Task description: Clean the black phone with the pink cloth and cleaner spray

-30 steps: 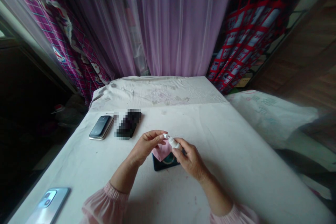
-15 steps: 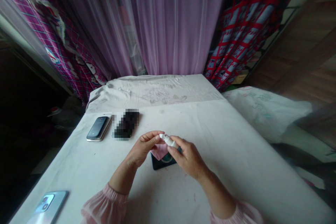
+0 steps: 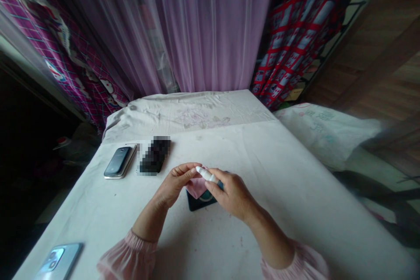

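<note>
My right hand (image 3: 231, 194) is closed around a small white bottle (image 3: 206, 175), tilted with its tip pointing up and left. The fingertips of my left hand (image 3: 173, 183) pinch the bottle's white cap end. Just below both hands, a pink cloth (image 3: 197, 187) lies on a dark phone (image 3: 200, 200) that rests flat on the white-covered table (image 3: 295, 192).
A dark phone (image 3: 120, 162) and a blurred black object (image 3: 153, 155) lie at the table's left rear. A light blue phone (image 3: 56, 261) sits at the near left corner. Purple curtains (image 3: 203, 30) hang behind; a white sack (image 3: 324, 131) lies to the right.
Both hands stay joined on the bottle. The view has shifted slightly, so the hands and table items sit a little further left than before.
</note>
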Action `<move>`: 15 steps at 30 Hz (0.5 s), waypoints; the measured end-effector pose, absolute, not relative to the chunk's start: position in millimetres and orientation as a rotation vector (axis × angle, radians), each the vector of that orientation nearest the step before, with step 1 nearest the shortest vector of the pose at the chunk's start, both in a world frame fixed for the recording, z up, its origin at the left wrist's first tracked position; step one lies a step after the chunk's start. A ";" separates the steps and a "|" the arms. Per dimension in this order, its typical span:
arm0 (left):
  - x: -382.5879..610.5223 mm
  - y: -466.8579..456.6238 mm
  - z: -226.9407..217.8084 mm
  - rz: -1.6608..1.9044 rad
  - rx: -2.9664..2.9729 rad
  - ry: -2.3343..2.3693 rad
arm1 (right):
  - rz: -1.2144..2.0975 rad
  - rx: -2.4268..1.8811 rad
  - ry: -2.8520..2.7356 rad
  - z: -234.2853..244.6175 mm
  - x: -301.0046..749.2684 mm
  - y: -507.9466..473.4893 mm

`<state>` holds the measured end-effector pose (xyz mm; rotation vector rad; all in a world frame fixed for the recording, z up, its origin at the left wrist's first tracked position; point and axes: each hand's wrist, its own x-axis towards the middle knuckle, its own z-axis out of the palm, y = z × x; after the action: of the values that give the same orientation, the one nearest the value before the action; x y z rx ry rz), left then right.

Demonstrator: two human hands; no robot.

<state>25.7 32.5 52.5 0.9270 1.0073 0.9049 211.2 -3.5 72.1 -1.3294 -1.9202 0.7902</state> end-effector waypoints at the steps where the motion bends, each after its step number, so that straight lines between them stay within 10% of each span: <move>1: 25.6 32.7 52.4 0.905 0.925 1.005 | 0.788 -1.343 -1.923 73.1 211.0 -3.6; 15: 21.2 32.6 54.2 0.891 0.959 1.024 | 0.791 -1.448 -1.947 82.4 208.2 -3.0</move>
<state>21.2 32.6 54.2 0.9592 1.0244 0.8914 208.2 -3.0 82.4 -1.4481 -1.9467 0.7914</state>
